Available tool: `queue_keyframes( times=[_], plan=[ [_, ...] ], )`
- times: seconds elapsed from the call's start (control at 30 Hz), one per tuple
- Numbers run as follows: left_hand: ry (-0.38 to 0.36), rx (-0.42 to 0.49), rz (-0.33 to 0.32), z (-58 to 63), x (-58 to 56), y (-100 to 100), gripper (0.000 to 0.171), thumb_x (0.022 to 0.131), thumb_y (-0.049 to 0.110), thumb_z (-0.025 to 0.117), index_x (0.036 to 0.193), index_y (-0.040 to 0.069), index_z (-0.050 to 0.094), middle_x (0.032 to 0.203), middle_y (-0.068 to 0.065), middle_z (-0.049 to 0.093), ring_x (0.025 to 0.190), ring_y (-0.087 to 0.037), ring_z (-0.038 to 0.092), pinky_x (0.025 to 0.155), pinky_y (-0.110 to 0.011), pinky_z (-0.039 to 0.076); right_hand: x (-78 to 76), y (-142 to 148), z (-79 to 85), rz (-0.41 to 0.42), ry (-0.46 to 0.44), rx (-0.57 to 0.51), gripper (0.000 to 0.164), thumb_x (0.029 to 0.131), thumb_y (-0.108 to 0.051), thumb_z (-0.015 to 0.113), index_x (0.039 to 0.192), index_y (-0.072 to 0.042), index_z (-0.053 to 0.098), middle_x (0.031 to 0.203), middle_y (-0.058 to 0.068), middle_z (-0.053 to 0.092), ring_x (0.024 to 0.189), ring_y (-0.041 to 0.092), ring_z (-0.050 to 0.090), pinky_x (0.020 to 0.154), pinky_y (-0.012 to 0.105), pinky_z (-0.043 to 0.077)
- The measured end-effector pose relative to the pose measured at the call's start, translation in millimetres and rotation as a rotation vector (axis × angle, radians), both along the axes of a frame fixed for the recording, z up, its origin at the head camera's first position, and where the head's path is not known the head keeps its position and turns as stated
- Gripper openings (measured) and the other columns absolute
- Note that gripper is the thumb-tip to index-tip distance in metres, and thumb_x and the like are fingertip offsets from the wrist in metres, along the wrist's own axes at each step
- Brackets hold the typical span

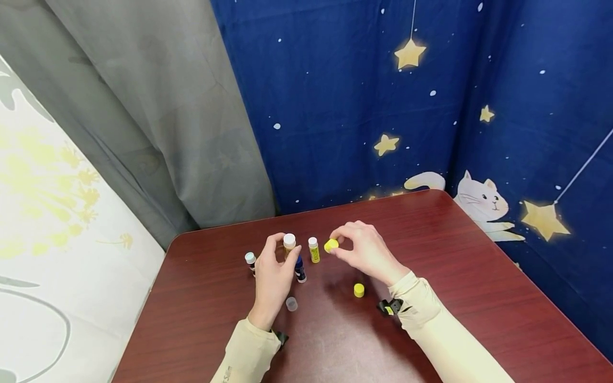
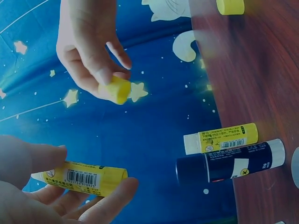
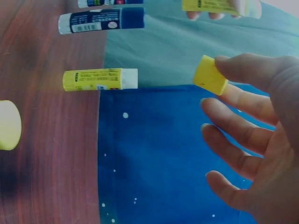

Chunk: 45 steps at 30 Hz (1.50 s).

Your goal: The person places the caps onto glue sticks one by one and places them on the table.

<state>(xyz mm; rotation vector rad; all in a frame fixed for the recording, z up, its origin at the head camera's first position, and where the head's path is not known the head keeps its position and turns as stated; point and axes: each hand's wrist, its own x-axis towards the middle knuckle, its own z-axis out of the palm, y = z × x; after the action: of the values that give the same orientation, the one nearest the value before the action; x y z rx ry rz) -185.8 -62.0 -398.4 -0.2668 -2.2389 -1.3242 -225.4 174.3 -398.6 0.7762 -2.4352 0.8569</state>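
My left hand [image 1: 272, 279] holds a yellow glue stick [image 2: 88, 179] upright between thumb and fingers, its white end uncovered. To the right, my right hand [image 1: 367, 251] pinches a yellow cap [image 3: 210, 76] between thumb and index finger; the other fingers spread apart in the right wrist view. Between the hands stands a second yellow glue stick [image 1: 314, 251], also showing a white top. A dark blue glue stick [image 1: 300, 271] stands close behind the left fingers. Another dark glue stick with a light top [image 1: 250, 259] is partly hidden by the left hand.
A second yellow cap [image 1: 359, 290] lies on the dark red table [image 1: 330, 340] near the right wrist. By the left wrist sits a small translucent cap [image 1: 291, 304]. Blue and grey curtains [image 1: 335, 106] hang behind the table's far edge.
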Motion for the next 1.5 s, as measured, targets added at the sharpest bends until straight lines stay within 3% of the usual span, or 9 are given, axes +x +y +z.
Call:
queue_keyframes(
  times=[0.23,0.5,0.73,0.93,1.23,1.5],
  plan=[
    [-0.005,0.0,0.002,-0.8,6.6,3,0.033,0.09,0.016,0.078,0.118,0.014,0.061,0.109,-0.003,0.07,0.094,-0.021,0.067,0.072,-0.035,0.058,2.9,12,4.6,-0.026,0.03,-0.083,0.023,0.082,-0.032,0.085,0.1,-0.024,0.074,0.087,-0.014,0.063,0.085,0.008,0.054,0.074,0.036,0.044],
    [-0.019,-0.035,0.014,-2.6,15.0,8,0.032,0.089,0.017,0.08,0.116,0.016,0.063,0.108,0.002,0.068,0.093,-0.015,0.063,0.071,-0.041,0.059,7.6,19,5.2,-0.035,0.037,-0.094,0.022,0.082,-0.031,0.086,0.1,-0.025,0.074,0.091,-0.012,0.065,0.089,0.009,0.054,0.076,0.036,0.044],
    [-0.028,-0.087,0.029,-6.1,14.6,9,0.032,0.089,0.02,0.08,0.117,0.019,0.064,0.11,0.005,0.068,0.093,-0.014,0.064,0.068,-0.031,0.056,7.5,20,3.8,-0.018,0.045,-0.113,0.023,0.082,-0.029,0.085,0.101,-0.023,0.075,0.091,-0.011,0.066,0.089,0.011,0.056,0.076,0.037,0.046],
    [-0.037,-0.106,0.016,-6.5,13.8,10,0.031,0.089,0.021,0.079,0.117,0.019,0.065,0.112,0.004,0.068,0.092,-0.02,0.065,0.068,-0.035,0.056,7.0,20,7.4,0.008,0.068,-0.136,0.025,0.082,-0.027,0.086,0.104,-0.022,0.075,0.091,-0.011,0.066,0.088,0.009,0.055,0.075,0.033,0.046],
    [-0.008,-0.145,0.007,-7.3,13.6,13,0.032,0.087,0.021,0.082,0.116,0.02,0.07,0.111,0.005,0.069,0.095,-0.012,0.066,0.08,-0.035,0.057,11.5,15,11.2,0.046,0.042,-0.172,0.028,0.084,-0.028,0.084,0.11,-0.025,0.074,0.095,-0.014,0.067,0.093,0.007,0.055,0.079,0.033,0.047],
    [0.005,-0.182,-0.013,-6.1,15.1,16,0.034,0.086,0.022,0.082,0.119,0.019,0.073,0.107,0.004,0.07,0.094,-0.015,0.067,0.079,-0.04,0.058,16.0,8,11.8,0.079,0.007,-0.177,0.03,0.084,-0.028,0.084,0.112,-0.028,0.073,0.097,-0.017,0.066,0.096,0.004,0.055,0.081,0.032,0.048]
  ],
)
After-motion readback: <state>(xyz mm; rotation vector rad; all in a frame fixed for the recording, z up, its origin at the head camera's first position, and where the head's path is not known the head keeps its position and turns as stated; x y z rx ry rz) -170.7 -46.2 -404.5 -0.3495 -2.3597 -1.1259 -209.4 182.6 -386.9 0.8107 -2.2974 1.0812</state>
